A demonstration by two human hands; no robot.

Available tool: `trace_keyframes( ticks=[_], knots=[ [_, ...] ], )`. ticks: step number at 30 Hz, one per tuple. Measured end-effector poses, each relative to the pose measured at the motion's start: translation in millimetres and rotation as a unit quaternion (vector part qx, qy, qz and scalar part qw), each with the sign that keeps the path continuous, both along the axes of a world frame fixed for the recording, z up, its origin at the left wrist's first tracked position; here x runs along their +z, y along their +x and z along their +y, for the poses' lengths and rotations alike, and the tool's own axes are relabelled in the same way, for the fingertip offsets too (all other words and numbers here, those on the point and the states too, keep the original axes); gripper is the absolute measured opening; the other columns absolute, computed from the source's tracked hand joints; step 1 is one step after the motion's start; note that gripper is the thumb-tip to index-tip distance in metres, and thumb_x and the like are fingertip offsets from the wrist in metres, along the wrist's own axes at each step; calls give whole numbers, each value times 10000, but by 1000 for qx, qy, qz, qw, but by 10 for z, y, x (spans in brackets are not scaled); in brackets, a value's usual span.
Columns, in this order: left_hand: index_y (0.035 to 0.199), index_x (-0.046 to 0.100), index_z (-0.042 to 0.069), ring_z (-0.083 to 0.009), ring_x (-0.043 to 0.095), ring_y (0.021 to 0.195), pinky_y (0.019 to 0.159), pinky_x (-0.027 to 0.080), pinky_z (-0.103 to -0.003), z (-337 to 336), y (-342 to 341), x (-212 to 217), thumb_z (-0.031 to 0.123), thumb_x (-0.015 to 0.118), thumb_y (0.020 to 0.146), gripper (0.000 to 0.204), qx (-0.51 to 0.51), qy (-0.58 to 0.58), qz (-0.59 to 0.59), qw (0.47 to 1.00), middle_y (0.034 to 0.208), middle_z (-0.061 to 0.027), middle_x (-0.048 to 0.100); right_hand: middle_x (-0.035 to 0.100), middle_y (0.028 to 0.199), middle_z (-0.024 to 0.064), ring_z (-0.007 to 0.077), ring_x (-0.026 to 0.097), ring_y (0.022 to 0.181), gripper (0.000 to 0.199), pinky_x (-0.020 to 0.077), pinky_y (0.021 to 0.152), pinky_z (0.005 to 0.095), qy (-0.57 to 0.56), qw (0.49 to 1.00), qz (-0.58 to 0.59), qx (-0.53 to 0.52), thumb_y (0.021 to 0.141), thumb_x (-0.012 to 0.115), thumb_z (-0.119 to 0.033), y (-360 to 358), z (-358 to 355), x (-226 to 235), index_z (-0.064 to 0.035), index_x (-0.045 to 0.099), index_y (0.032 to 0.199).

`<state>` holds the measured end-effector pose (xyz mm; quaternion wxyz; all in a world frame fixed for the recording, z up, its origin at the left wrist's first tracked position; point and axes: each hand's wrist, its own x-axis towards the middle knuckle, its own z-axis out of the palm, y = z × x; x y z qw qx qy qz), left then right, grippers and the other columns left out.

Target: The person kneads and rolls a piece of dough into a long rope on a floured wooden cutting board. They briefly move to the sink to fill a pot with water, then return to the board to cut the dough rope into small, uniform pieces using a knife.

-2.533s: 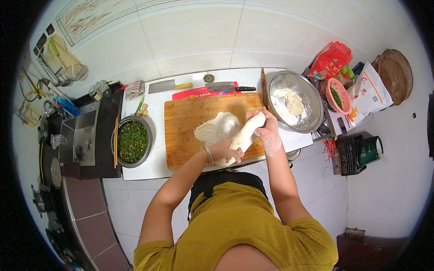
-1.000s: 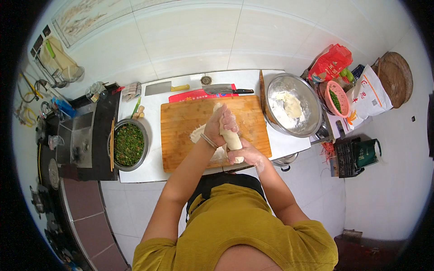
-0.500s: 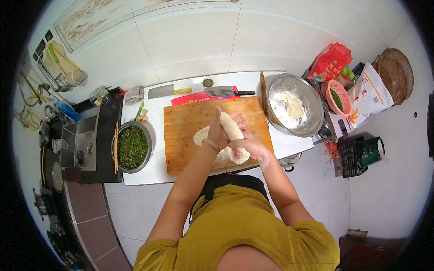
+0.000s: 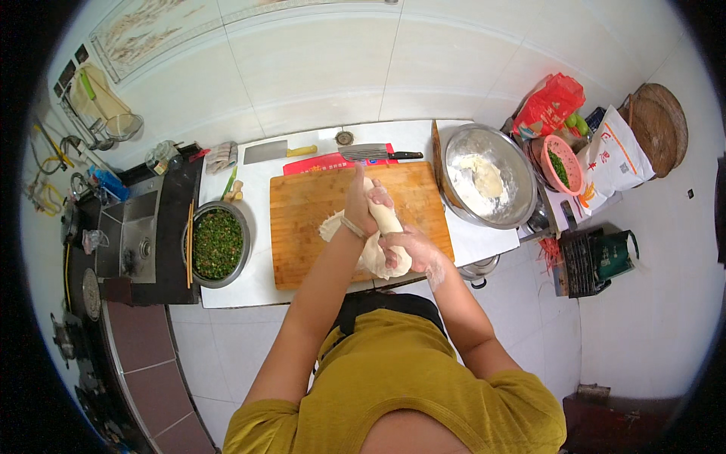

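A thick pale roll of dough is held tilted above a wooden cutting board. My left hand, with a bracelet at its wrist, is closed around its upper part, thumb pointing away from me and fingertips curled over the far side. My right hand, floury to the wrist, grips the lower part, its fingers across the dough. The roll's lower end widens near the board's front edge; whether it touches the board cannot be made out. More pale dough or flour shows left of my left wrist, partly hidden by it.
Left of the board stands a bowl of chopped green filling with chopsticks beside it. Behind lie a cleaver and a black-handled knife. A large metal bowl with floury dough is on the right, near a pink basket.
The fingers of my left hand, spread beside the dough before, have folded over onto it. My right hand stays at the lower part. The whole view has shifted slightly.
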<state>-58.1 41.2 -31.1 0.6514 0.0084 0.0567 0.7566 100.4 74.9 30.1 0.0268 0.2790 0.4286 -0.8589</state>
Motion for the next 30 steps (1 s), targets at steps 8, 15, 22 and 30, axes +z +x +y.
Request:
trace_keyframes(
  ticks=[8, 15, 22, 30],
  knots=[
    [1332, 418, 41, -238, 425, 1175, 1003, 382, -405, -266, 233, 190, 590, 508, 850, 737, -28, -29, 352, 935, 1207, -172, 488, 543, 649, 81, 190, 534, 491, 187, 436, 464, 336, -45, 998, 17, 46, 796, 638, -59, 15, -9, -119, 3, 525, 933],
    [801, 527, 135, -119, 476, 579, 604, 486, -315, -236, 174, 220, 452, 539, 898, 332, -25, -16, 104, 994, 693, 16, 499, 619, 760, 99, 194, 623, 631, 190, 497, 565, 310, 61, 983, 109, 133, 783, 691, -92, 127, 12, -371, -5, 577, 907],
    [897, 514, 126, -113, 509, 622, 689, 460, -313, -87, -35, 141, 584, 394, 910, 474, 38, 128, 44, 990, 668, 17, 497, 537, 664, 64, 179, 529, 523, 259, 461, 575, 333, 8, 995, 92, 37, 744, 597, 7, 44, 33, -354, 9, 531, 995],
    [1407, 277, 48, -249, 541, 1077, 962, 423, -395, -206, 229, 205, 562, 386, 920, 717, 48, 55, 267, 961, 1242, -132, 534, 515, 630, 78, 175, 499, 460, 250, 396, 434, 301, -69, 997, 31, 26, 760, 619, -23, -4, 81, -278, -4, 505, 982]
  ],
)
